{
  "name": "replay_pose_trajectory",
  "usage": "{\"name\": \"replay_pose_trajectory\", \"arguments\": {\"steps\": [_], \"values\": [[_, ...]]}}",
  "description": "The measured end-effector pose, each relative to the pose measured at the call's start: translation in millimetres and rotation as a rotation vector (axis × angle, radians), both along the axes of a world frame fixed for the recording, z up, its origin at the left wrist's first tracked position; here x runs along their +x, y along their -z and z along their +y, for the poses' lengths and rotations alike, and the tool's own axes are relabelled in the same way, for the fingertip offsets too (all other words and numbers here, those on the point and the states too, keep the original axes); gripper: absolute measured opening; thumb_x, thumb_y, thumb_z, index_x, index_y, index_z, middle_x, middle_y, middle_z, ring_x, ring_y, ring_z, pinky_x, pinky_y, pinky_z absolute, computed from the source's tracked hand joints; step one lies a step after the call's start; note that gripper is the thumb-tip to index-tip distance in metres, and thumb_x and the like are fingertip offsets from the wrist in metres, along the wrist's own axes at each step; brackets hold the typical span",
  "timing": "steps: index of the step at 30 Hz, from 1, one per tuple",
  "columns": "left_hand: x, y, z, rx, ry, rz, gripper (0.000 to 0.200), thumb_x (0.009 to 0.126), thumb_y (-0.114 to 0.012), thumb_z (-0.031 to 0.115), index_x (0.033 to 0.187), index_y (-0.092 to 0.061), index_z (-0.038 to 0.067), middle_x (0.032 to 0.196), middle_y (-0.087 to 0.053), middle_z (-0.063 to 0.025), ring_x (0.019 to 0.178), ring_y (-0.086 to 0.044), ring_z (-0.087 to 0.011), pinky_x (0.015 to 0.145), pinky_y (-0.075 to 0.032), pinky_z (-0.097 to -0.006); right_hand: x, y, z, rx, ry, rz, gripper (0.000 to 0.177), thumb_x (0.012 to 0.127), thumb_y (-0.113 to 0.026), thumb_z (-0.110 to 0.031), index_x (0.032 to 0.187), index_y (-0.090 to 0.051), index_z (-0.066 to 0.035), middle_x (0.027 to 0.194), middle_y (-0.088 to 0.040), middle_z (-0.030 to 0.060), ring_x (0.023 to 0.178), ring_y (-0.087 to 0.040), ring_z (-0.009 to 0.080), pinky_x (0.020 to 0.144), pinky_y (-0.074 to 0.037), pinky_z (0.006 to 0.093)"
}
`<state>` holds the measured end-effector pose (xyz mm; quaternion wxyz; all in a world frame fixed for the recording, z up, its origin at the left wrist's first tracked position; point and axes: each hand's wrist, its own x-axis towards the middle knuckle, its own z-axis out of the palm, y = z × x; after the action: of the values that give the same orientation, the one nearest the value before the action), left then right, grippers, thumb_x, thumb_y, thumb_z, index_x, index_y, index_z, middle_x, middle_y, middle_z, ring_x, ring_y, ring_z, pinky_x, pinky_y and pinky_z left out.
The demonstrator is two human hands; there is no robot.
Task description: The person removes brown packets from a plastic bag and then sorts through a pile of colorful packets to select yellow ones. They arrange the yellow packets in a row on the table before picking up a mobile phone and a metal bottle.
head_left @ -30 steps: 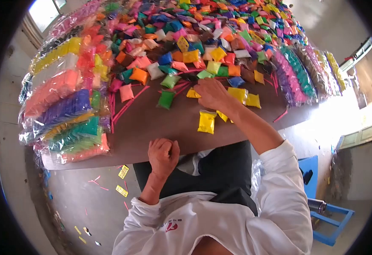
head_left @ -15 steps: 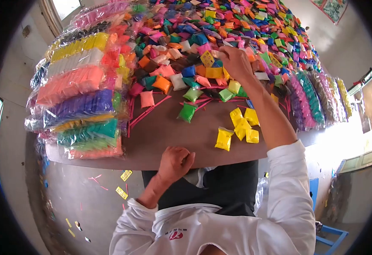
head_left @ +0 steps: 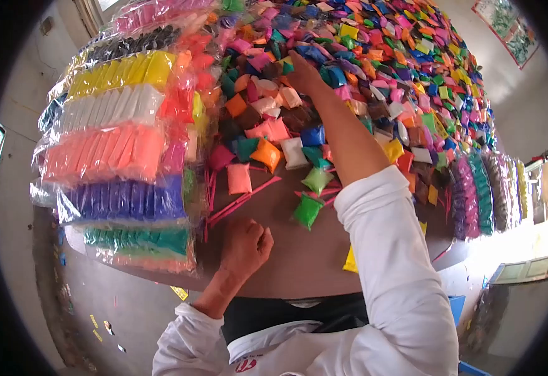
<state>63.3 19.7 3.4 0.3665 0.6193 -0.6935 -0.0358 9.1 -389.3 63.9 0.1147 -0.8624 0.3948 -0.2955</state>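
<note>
My right hand (head_left: 303, 74) is stretched far into a heap of small coloured packets (head_left: 374, 69). Its fingertips touch or hover by a yellow-and-green packet (head_left: 284, 65); whether they grip anything is too small to make out. My left hand (head_left: 247, 247) rests as a loose fist by the near table edge, with nothing visible in it. In front of it lie a salmon packet (head_left: 239, 179) and thin pink strips (head_left: 242, 200). A bright green packet (head_left: 308, 211) is right of the fist. Yellow packets (head_left: 351, 260) are mostly hidden beneath my right sleeve.
Clear bags of packets sorted by colour, including a salmon bag (head_left: 101, 153) and a purple bag (head_left: 123, 200), are stacked on the left. More filled bags (head_left: 487, 194) stand at the right. The brown table (head_left: 286, 269) curves toward my lap.
My right hand has moved farther out and to the left over the heap. The view has tilted up, and my right sleeve now covers most of the yellow packets. My left hand stays curled.
</note>
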Motion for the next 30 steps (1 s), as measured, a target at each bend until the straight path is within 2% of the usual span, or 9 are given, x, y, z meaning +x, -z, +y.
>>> {"name": "replay_pose_trajectory", "arguments": {"steps": [2,5,6,10,13,18,21,27,30], "values": [[1,-3,1,0.012,0.005,-0.013,0.021,0.077,-0.069,0.008,0.065,-0.051,0.006,0.065,-0.051,-0.012,0.063,-0.054,-0.0344,0.059,-0.042,-0.0469,12,35,-28,-0.149,0.024,0.019,0.071,0.083,-0.07,-0.03,0.147,-0.041,-0.016,0.141,-0.051,0.0191,0.129,-0.051,0.0346,0.106,-0.042,0.0428],[2,-3,0,0.033,0.0,-0.017,0.021,0.076,-0.07,0.009,0.066,-0.052,0.006,0.067,-0.053,-0.0111,0.064,-0.054,-0.034,0.06,-0.042,-0.0469,10,23,-25,0.043,0.015,0.286,0.062,0.083,-0.069,-0.031,0.141,-0.048,-0.022,0.136,-0.056,0.0158,0.122,-0.056,0.0346,0.101,-0.047,0.0445],[1,-4,0,0.022,-0.014,-0.006,0.021,0.076,-0.07,0.009,0.065,-0.052,0.006,0.067,-0.053,-0.0108,0.064,-0.054,-0.0337,0.06,-0.042,-0.0467,7,19,-27,-0.042,0.013,0.31,0.04,0.084,-0.066,-0.028,0.123,-0.063,-0.021,0.12,-0.066,0.0138,0.11,-0.063,0.035,0.092,-0.052,0.045],[1,-1,-2,0.017,-0.017,0.0,0.022,0.075,-0.071,0.009,0.065,-0.051,0.007,0.069,-0.053,-0.0094,0.065,-0.054,-0.0325,0.062,-0.042,-0.0458,-12,7,-47,-0.023,0.055,0.235,0.017,0.085,-0.065,-0.022,0.096,-0.071,-0.011,0.098,-0.071,0.0145,0.099,-0.068,0.0331,0.084,-0.053,0.0431],[2,-3,0,0.088,-0.014,0.012,0.022,0.074,-0.071,0.009,0.065,-0.052,0.008,0.07,-0.054,-0.0085,0.067,-0.055,-0.0311,0.063,-0.042,-0.0448,-12,13,-75,-0.09,-0.023,0.031,0.019,0.087,-0.062,-0.021,0.101,-0.071,-0.011,0.103,-0.071,0.0147,0.1,-0.067,0.0329,0.084,-0.053,0.0432],[1,-3,-1,0.102,-0.018,-0.024,0.026,0.074,-0.072,0.009,0.064,-0.049,0.01,0.069,-0.052,-0.0066,0.066,-0.054,-0.0295,0.063,-0.041,-0.044,21,36,-82,0.099,0.068,0.04,0.051,0.089,-0.062,-0.024,0.137,-0.052,-0.012,0.124,-0.062,0.0221,0.114,-0.06,0.0375,0.096,-0.047,0.0435],[0,-3,0,0.089,-0.031,-0.02,0.028,0.075,-0.072,0.008,0.063,-0.046,0.011,0.068,-0.051,-0.0056,0.066,-0.054,-0.0293,0.062,-0.041,-0.0438,21,36,-70,-0.04,0.083,0.157,0.044,0.089,-0.062,-0.027,0.129,-0.059,-0.011,0.123,-0.062,0.023,0.11,-0.063,0.0364,0.094,-0.049,0.0453],[-2,-1,1,0.09,-0.039,-0.007,0.027,0.077,-0.07,0.008,0.064,-0.047,0.01,0.069,-0.052,-0.0082,0.067,-0.054,-0.0312,0.064,-0.041,-0.045,-6,31,-84,0.192,0.067,-0.211,0.035,0.087,-0.068,-0.026,0.111,-0.069,-0.001,0.119,-0.066,0.0151,0.091,-0.07,0.0327,0.084,-0.055,0.0393],[-2,3,3,0.169,-0.034,-0.012,0.024,0.079,-0.069,0.01,0.065,-0.049,0.008,0.07,-0.053,-0.0114,0.069,-0.055,-0.0337,0.065,-0.041,-0.0467,-35,2,-53,0.673,-0.137,-0.716,0.032,0.093,-0.062,-0.02,0.111,-0.065,0.006,0.115,-0.067,0.0086,0.089,-0.069,0.0246,0.079,-0.057,0.0325]]}}
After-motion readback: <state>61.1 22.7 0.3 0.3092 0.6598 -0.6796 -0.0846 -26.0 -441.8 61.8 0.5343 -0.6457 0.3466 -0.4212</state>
